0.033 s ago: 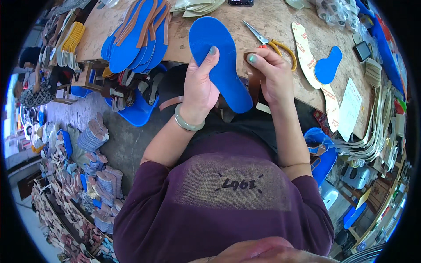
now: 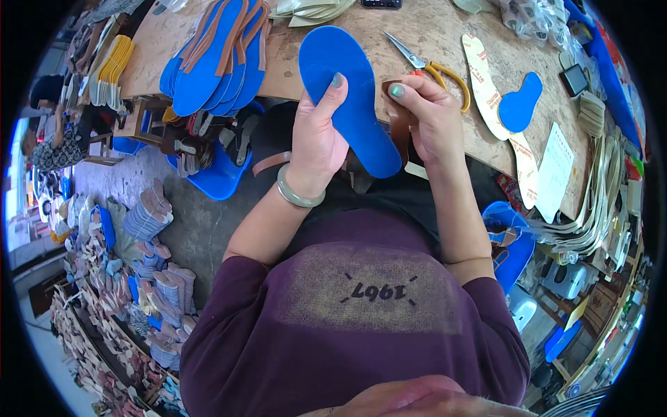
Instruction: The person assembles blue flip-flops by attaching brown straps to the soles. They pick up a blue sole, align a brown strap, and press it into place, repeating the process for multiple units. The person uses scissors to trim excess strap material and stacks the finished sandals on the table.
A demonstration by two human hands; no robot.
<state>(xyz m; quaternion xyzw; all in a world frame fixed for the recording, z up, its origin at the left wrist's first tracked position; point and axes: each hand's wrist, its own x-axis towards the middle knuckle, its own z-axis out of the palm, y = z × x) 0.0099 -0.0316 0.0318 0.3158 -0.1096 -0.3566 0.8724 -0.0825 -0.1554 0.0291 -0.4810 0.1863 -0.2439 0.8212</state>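
Observation:
My left hand (image 2: pixel 318 135) grips a blue insole (image 2: pixel 347 76) by its middle, thumb pressed flat on the blue face and the other fingers hidden behind it. The wide end points up and away, the narrow end toward my lap. Just right of the insole, my right hand (image 2: pixel 432 115) pinches a brown strip (image 2: pixel 399 128) between thumb and fingers, and the strip hangs down beside the insole's narrow end. A pinkish-brown strip (image 2: pixel 271 163) shows behind my left wrist. Whether it joins the strip in my right hand cannot be seen.
Scissors (image 2: pixel 439 73) lie on the wooden table (image 2: pixel 285 78) beyond my right hand. Left stands a stack of blue insoles with brown strips (image 2: pixel 201 83). Cream patterned pieces (image 2: pixel 483 87) and a small blue insole (image 2: pixel 517 108) lie right. Blue bins (image 2: pixel 221 177) sit below.
The brown strip's upper end and my right fingertips have shifted very slightly left. The insole and my left hand are practically still.

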